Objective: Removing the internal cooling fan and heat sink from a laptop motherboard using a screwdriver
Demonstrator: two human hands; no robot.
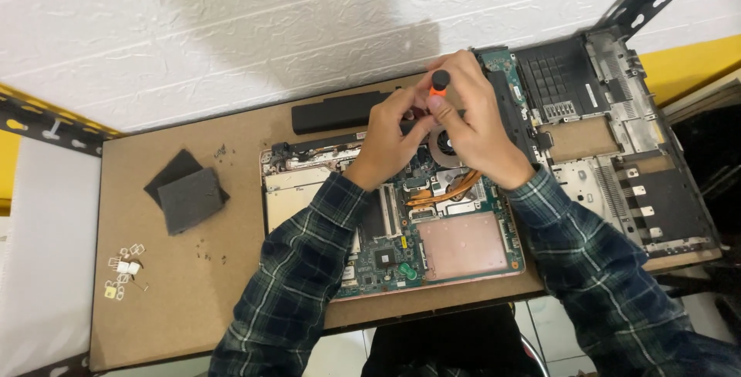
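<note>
An opened laptop base (463,246) lies on the brown bench with its circuit board, copper heat pipe (451,192) and round fan (446,148) exposed. My right hand (478,126) grips a small screwdriver with a black cap and orange collar (440,84), held upright over the fan area. My left hand (390,142) pinches the lower part of the screwdriver, just beside the fan. The tip of the tool is hidden by my fingers.
A black battery bar (336,112) lies behind the laptop. A removed dark bottom cover (610,138) sits at the right. Two dark foam pads (185,192) lie at the left, with small white and yellow parts (123,269) near the bench's left edge.
</note>
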